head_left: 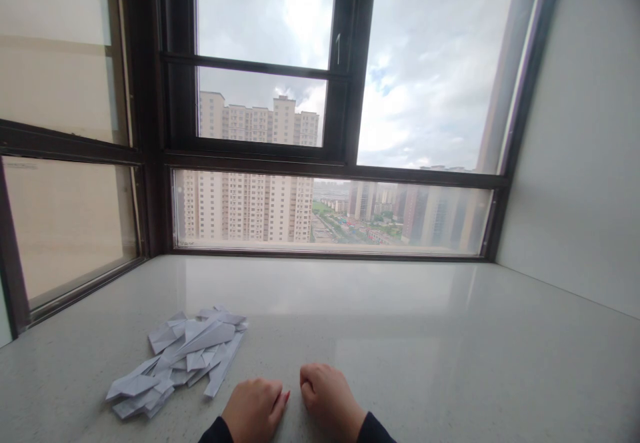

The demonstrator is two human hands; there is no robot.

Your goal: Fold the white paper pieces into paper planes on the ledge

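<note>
My left hand (254, 408) rests on the pale speckled sill (450, 363) with its fingers curled into a fist, thumb alongside; a red nail shows at the thumb tip. Just to its right, a small gap apart, my right hand (331, 397) is closed in a fist on the same surface. Nothing shows in either one. A loose heap of folded white paper pieces (200, 346) lies left of and beyond my left hand, touched by neither hand. Several flat folded strips and pointed shapes overlap in it.
Beyond the sill stands a dark-framed window (350, 96), with tall buildings (250, 209) outside. Another window pane (70, 223) borders the left side. A white wall (575, 163) closes off the right.
</note>
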